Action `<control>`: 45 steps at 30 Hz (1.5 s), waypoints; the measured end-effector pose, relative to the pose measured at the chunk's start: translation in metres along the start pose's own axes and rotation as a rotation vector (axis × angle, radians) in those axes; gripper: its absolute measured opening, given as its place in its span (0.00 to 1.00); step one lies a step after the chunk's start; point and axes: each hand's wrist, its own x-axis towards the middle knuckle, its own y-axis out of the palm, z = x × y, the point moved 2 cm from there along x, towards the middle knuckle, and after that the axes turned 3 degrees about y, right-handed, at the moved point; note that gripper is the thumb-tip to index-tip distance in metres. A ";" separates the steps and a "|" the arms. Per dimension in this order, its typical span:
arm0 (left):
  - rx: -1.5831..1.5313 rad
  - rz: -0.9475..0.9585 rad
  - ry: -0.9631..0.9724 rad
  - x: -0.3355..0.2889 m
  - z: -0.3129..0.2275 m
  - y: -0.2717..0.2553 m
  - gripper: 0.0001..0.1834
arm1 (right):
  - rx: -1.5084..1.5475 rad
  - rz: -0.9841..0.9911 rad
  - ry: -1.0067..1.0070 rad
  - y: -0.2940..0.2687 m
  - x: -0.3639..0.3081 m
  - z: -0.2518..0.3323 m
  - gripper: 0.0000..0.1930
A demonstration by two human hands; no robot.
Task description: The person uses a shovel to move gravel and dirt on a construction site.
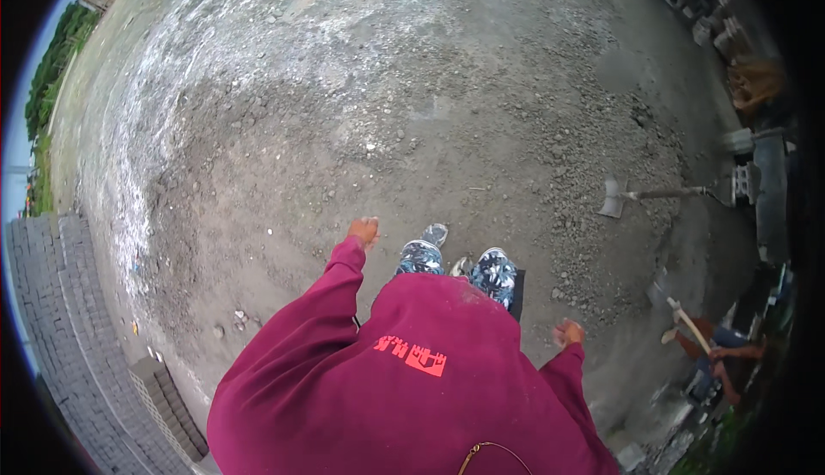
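Observation:
My left hand hangs in front of me, left of my feet, its fingers curled in and nothing visible in them. At my right side, my right hand is lower, also with bent fingers and no object showing. Both hands are above bare ground, touching nothing. My shoes and patterned trouser legs show between them, one foot ahead of the other. A shovel with a pale blade lies off to the right, its handle pointing toward the right edge.
Grey gravelly ground spreads ahead. Stacked grey blocks line the left, with a smaller block stack nearer. A hollow concrete block stands right. At lower right, another person grips a wooden-handled tool.

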 end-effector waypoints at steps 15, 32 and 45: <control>-0.149 -0.341 -0.187 -0.092 0.013 0.097 0.22 | -0.321 -1.156 -1.084 -0.421 0.169 0.583 0.46; -0.348 -0.564 -0.334 -0.190 0.058 0.044 0.22 | -0.691 -0.444 -0.819 -0.280 0.126 0.655 0.29; -0.441 -0.363 -0.001 -0.065 0.024 0.001 0.21 | -0.172 0.248 -0.901 0.202 -0.221 0.477 0.13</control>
